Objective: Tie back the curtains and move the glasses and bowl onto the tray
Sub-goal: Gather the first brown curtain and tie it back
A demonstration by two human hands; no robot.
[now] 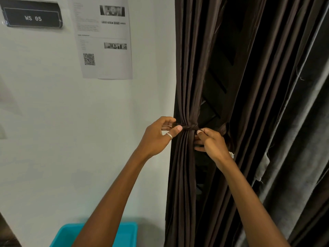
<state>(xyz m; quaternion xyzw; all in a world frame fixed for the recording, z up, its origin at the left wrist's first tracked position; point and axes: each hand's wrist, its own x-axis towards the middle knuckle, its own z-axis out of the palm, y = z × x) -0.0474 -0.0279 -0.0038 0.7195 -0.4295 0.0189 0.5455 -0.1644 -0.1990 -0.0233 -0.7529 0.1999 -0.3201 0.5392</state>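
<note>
White wall fills the left of the scene, carrying a black "WS 05" sign and a printed sheet with a QR code, while a dark brown curtain hangs at its right edge. A person's left hand and right hand meet at the curtain's waist, each pinching one end of a matching brown tie between thumb and curled fingers, the left from the wall side and the right from the window side. The tie wraps the gathered pleats tightly, pulling them into a narrow bunch hard against the wall edge, apparently so the knot can be drawn closed with even tension from both sides. Dark slats show in the gap behind the bunched cloth, and a heavier grey curtain hangs loose to the right, evidently not yet tied. Open wall to the left gives the left elbow free room; on the right, folds of fabric crowd the right wrist. Near the bottom edge, below the left forearm, sits a turquoise tub, possibly the tray. No glasses or bowl are in view.
</note>
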